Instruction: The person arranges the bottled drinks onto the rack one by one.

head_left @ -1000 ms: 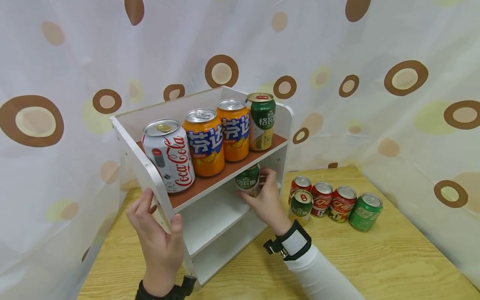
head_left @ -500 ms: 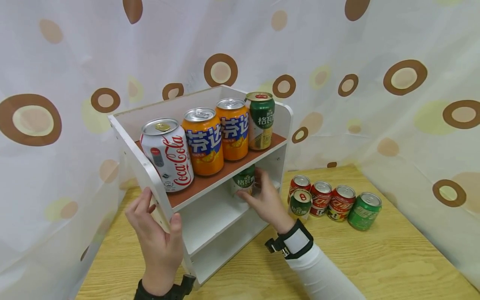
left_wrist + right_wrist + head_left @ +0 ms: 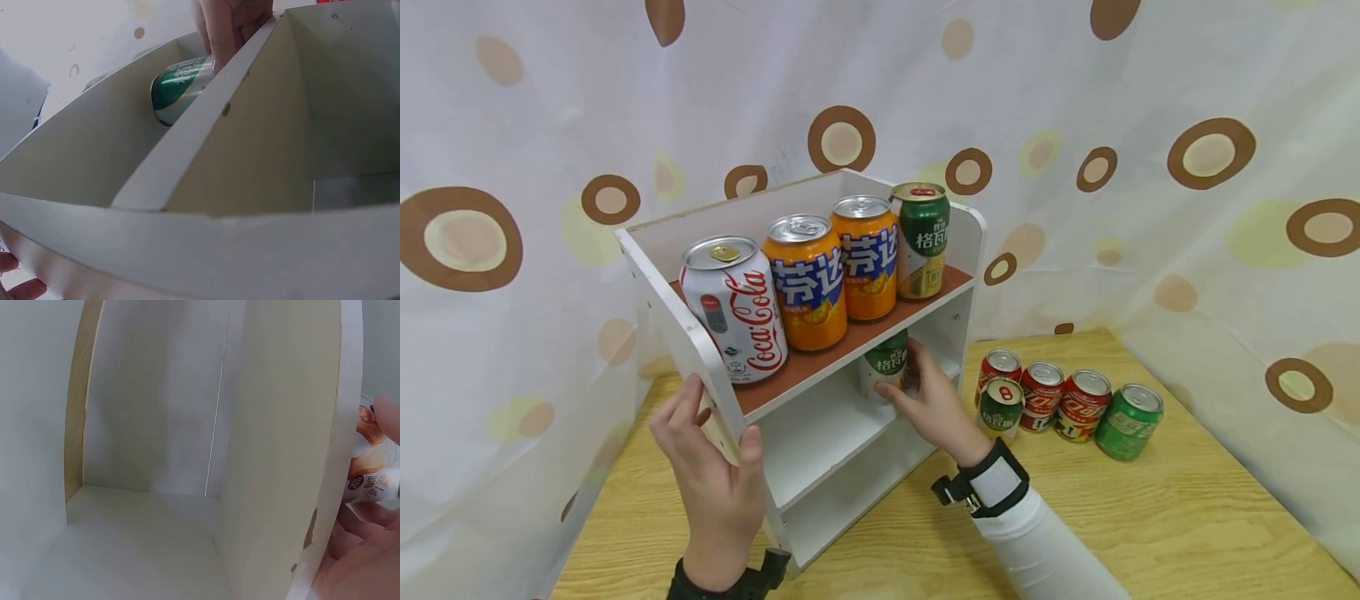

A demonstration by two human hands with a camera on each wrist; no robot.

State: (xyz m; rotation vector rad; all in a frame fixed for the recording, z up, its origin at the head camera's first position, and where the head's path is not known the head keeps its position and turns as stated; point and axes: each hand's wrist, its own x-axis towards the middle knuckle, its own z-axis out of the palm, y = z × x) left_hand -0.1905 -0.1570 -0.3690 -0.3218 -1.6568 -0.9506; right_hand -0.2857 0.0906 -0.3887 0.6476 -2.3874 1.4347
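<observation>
My right hand [image 3: 942, 415] reaches into the middle level of a small white shelf [image 3: 820, 437] and grips a green and white drink can [image 3: 886, 363]. The can stands on that level, with its top hidden under the upper board. In the left wrist view the can [image 3: 178, 87] shows green and silver, with fingers at its far side. The right wrist view catches part of the can [image 3: 373, 459] and the hand at the right edge. My left hand [image 3: 715, 479] holds the shelf's left side panel, fingers outside and thumb by the front edge.
On the shelf top stand a white Coca-Cola can [image 3: 735, 308], two orange cans [image 3: 807, 287] and a green-gold can [image 3: 921, 242]. Right of the shelf, several red cans [image 3: 1042, 396], another green-gold can [image 3: 1001, 408] and a green can [image 3: 1129, 422] stand on the wooden table [image 3: 1120, 521].
The can in my right hand has moved slightly left and deeper on the middle level, mostly in the first half second. My left hand has stayed on the side panel.
</observation>
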